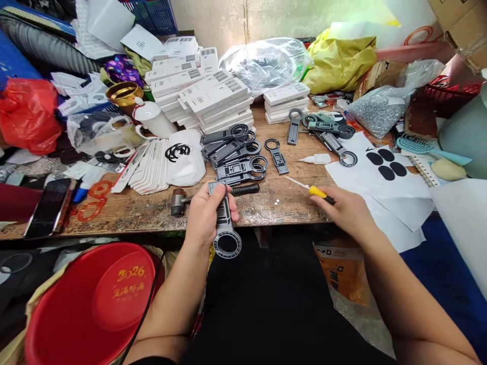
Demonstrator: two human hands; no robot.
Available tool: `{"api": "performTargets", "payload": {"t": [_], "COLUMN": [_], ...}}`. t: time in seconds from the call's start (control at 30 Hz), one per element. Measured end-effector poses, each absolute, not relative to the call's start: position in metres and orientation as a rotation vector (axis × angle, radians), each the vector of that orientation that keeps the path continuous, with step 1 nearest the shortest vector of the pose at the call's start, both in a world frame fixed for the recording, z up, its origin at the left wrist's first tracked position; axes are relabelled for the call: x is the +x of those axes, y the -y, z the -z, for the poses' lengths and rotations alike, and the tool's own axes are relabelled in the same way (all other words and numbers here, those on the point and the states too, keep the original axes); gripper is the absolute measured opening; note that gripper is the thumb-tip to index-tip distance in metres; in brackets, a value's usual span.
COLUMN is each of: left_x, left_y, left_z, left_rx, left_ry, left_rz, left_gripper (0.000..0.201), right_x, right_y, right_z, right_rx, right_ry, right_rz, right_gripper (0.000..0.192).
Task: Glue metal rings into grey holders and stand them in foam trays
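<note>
While I sit at the worn wooden tabletop (152, 210), the red plastic basin (91, 304) stands below its near edge on my left. A heap of matching grey plastic ring-ended parts (236, 152) lies just beyond my hands, and a small black-handled hammer (213, 195) rests behind my left hand. My left hand (205, 215) is clenched around a grey plastic ring-ended handle part (225, 225), held over the tabletop edge with its ring pointing toward me. My right hand (348, 210) grasps a yellow-handled screwdriver (310, 188), its tip resting on the tabletop. Two small white pellets (276, 202) lie loose between my hands. Risk: the part hangs past the edge, so a slack grip could drop it to the floor. A sweep of my right hand could roll the pellets off.
</note>
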State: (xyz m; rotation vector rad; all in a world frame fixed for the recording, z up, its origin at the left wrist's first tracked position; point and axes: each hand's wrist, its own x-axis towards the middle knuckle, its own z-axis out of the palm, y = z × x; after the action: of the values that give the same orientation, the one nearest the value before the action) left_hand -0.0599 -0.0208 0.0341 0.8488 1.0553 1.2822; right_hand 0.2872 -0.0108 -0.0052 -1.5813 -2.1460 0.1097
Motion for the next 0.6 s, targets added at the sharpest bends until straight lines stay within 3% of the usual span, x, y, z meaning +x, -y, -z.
{"api": "performTargets", "payload": {"t": [0.13,0.23,0.3,0.43,0.5,0.6], "left_x": [-0.053,-0.035,-0.02,-0.005,-0.012,-0.033], "left_y": [0.015,0.012,0.012,0.014,0.015,0.017], "left_z": [-0.03,-0.024,-0.022,-0.024,-0.025,-0.021], "left_rx": [0.621,0.447,0.371,0.329,0.392,0.575], "left_ry": [-0.958,-0.869,-0.835,-0.807,-0.769,-0.703], "left_rz": [-1.396,-1.535,-1.626,-1.616,-1.454,-1.007], "left_gripper": [0.05,0.041,0.032,0.022,0.039,0.067], "right_x": [0.323,0.296,0.255,0.182,0.176,0.202], "right_y": [-0.016,-0.008,0.01,0.042,0.044,0.029], "right_z": [0.024,0.021,0.017,0.012,0.006,-0.013], "right_rx": [-1.866,-1.745,-1.509,-1.148,-1.153,-1.187], "right_ry": [2.108,1.957,1.833,1.669,1.49,1.503], "right_rz": [0.128,0.141,-0.132,-1.22,-1.375,-1.325], "right_gripper": [0.039,0.041,0.042,0.038,0.039,0.036]}}
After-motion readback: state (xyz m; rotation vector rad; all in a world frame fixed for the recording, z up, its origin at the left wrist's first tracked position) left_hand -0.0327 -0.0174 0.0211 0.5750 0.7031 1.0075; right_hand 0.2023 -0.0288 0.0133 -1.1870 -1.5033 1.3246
